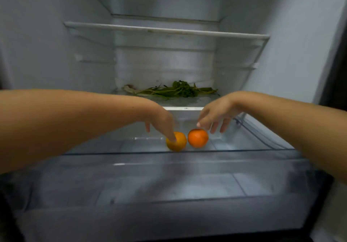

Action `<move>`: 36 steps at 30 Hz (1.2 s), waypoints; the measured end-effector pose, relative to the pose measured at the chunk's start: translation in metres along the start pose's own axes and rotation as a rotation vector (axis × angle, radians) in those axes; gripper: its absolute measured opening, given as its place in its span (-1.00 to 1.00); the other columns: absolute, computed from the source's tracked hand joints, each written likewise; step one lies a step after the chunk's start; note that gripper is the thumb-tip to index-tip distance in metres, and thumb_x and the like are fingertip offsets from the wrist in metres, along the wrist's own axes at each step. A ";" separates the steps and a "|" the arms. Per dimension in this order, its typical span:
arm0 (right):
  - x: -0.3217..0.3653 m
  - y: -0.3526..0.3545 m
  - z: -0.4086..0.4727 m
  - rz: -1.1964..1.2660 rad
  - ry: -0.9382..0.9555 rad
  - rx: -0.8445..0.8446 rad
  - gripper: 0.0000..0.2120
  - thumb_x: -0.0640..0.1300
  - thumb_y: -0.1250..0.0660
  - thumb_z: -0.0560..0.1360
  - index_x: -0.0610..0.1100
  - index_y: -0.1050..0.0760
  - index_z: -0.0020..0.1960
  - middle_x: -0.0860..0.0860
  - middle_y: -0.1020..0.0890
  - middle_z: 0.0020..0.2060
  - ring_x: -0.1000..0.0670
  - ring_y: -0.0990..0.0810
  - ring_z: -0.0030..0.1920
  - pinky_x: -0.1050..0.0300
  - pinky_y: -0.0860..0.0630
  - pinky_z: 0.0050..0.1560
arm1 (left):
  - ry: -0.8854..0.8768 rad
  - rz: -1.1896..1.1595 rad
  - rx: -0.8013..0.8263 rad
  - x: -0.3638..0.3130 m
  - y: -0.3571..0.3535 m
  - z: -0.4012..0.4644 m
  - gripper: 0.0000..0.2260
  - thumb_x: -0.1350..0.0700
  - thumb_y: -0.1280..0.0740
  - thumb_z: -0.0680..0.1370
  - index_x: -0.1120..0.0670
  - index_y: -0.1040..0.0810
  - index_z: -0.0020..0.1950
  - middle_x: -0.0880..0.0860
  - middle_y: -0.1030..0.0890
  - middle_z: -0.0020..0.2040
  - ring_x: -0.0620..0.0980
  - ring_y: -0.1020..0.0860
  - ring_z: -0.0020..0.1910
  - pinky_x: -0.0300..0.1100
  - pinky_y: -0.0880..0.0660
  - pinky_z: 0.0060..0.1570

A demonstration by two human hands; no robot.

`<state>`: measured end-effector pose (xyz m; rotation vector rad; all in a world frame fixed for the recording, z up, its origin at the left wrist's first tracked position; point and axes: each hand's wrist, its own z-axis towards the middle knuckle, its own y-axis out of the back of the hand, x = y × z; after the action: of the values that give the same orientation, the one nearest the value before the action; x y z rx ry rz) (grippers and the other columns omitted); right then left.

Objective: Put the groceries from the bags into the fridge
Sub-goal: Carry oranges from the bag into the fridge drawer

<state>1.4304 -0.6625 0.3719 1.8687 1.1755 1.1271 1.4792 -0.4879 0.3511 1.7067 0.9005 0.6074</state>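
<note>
Head view: fridge drawer (169,176) holds two oranges (198,138); left hand (163,121) touches one, right hand (214,115) loose.

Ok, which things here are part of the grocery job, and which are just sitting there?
Job:
- yellow-orange fruit, left hand touching it
- deeper orange fruit, right hand open above it
- clear fridge drawer holding both

Just there:
- leafy greens on the shelf behind
- empty white shelf

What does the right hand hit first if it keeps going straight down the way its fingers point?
Probably the deeper-orange fruit: the right hand hangs open just above it, fingers pointing down. The outer fingers sit further right and might instead reach the clear drawer floor beside it; depth is unclear from this single view.
</note>
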 end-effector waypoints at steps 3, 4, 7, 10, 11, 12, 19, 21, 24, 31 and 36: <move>0.007 -0.017 -0.035 -0.003 0.105 -0.166 -0.62 -0.04 -0.21 0.61 -0.17 -0.37 0.37 -0.17 -0.54 0.23 -0.10 -0.59 0.15 -0.05 -0.55 0.15 | -0.015 -0.003 -0.165 -0.009 -0.004 -0.036 -0.64 -0.04 -0.27 0.56 0.15 -0.49 0.25 0.03 -0.50 -0.12 0.03 -0.50 -0.17 -0.08 -0.53 -0.01; 0.009 -0.023 -0.046 0.008 0.164 -0.250 -0.66 -0.06 -0.20 0.61 -0.18 -0.42 0.32 -0.17 -0.57 0.19 -0.07 -0.62 0.07 -0.01 -0.56 0.06 | -0.031 -0.012 -0.242 -0.013 -0.005 -0.048 -0.67 -0.01 -0.26 0.56 0.18 -0.53 0.21 0.02 -0.49 -0.20 0.00 -0.48 -0.26 -0.09 -0.52 -0.06; 0.014 -0.045 -0.082 0.053 0.320 -0.492 -0.74 -0.14 -0.18 0.61 -0.21 -0.51 0.21 -0.15 -0.64 0.08 0.02 -0.60 -0.16 0.18 -0.53 -0.21 | -0.061 -0.070 -0.523 -0.024 -0.010 -0.090 -0.74 0.06 -0.26 0.56 0.17 -0.59 0.14 0.12 -0.61 -0.04 0.10 -0.57 -0.08 -0.16 -0.44 -0.06; 0.017 -0.063 -0.118 0.075 0.407 -0.712 -0.78 -0.18 -0.20 0.57 -0.20 -0.56 0.13 -0.13 -0.66 0.01 -0.01 -0.60 -0.18 0.21 -0.51 -0.26 | -0.076 -0.214 -0.767 -0.033 -0.019 -0.137 -0.78 0.10 -0.27 0.54 0.14 -0.62 0.10 0.15 -0.62 0.08 0.12 -0.55 0.07 -0.24 -0.36 -0.09; 0.018 -0.069 -0.129 0.083 0.438 -0.775 -0.78 -0.19 -0.21 0.56 -0.18 -0.57 0.11 -0.12 -0.67 -0.02 -0.03 -0.62 -0.16 0.20 -0.50 -0.24 | -0.083 -0.250 -0.829 -0.035 -0.023 -0.152 -0.78 0.11 -0.26 0.55 0.16 -0.62 0.10 0.15 -0.62 0.07 0.12 -0.55 0.06 -0.24 -0.36 -0.09; 0.021 -0.077 -0.141 0.081 0.466 -0.830 -0.79 -0.18 -0.23 0.55 -0.17 -0.59 0.10 -0.10 -0.66 -0.05 -0.05 -0.62 -0.13 0.18 -0.50 -0.19 | -0.089 -0.283 -0.886 -0.037 -0.028 -0.168 -0.78 0.11 -0.26 0.55 0.16 -0.61 0.09 0.14 -0.62 0.05 0.11 -0.54 0.05 -0.24 -0.36 -0.08; 0.031 -0.159 -0.194 -0.196 0.486 -0.745 -0.79 0.01 -0.26 0.54 -0.06 -0.53 0.09 0.01 -0.56 -0.08 -0.01 -0.53 -0.08 0.11 -0.46 -0.07 | -0.050 -0.436 -1.008 -0.031 -0.116 -0.249 -0.84 0.11 -0.27 0.54 0.15 -0.57 0.02 0.02 -0.53 -0.15 -0.02 -0.48 -0.13 -0.21 -0.36 -0.13; 0.035 -0.196 -0.188 -0.334 0.447 -0.656 -0.76 0.08 -0.26 0.51 -0.01 -0.50 0.10 -0.02 -0.60 -0.02 -0.07 -0.56 -0.03 0.04 -0.51 -0.03 | 0.001 -0.451 -0.993 -0.022 -0.159 -0.266 -0.86 0.12 -0.28 0.53 0.14 -0.57 -0.01 0.00 -0.54 -0.18 0.00 -0.50 -0.15 -0.17 -0.40 -0.14; 0.054 -0.259 -0.182 -0.502 0.474 -0.538 -0.71 0.07 -0.24 0.53 -0.05 -0.46 0.18 -0.06 -0.58 0.08 -0.12 -0.55 0.04 0.07 -0.45 -0.11 | 0.103 -0.453 -0.880 -0.003 -0.231 -0.294 -0.87 0.10 -0.29 0.52 0.12 -0.57 -0.01 -0.03 -0.52 -0.23 -0.01 -0.50 -0.18 -0.18 -0.41 -0.15; 0.153 -0.407 -0.184 -0.776 0.594 -0.215 -0.64 0.07 -0.19 0.57 -0.08 -0.42 0.29 -0.10 -0.53 0.21 -0.14 -0.51 0.18 0.02 -0.44 0.00 | 0.356 -0.528 -0.696 0.055 -0.371 -0.382 -0.84 0.07 -0.28 0.51 0.07 -0.58 0.03 0.03 -0.61 -0.12 0.03 -0.56 -0.10 -0.14 -0.46 -0.09; 0.266 -0.509 -0.216 -0.852 0.806 -0.154 -0.66 0.06 -0.21 0.54 -0.08 -0.48 0.24 -0.09 -0.55 0.21 -0.15 -0.52 0.19 0.00 -0.48 0.09 | 0.608 -0.604 -0.661 0.120 -0.453 -0.498 -0.84 0.03 -0.25 0.53 0.04 -0.55 0.04 -0.01 -0.59 -0.12 0.00 -0.52 -0.15 -0.08 -0.51 -0.08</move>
<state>1.1131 -0.2044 0.1155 0.5893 1.9695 1.3890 1.0472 -0.0392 0.0690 0.6006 1.3726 0.8910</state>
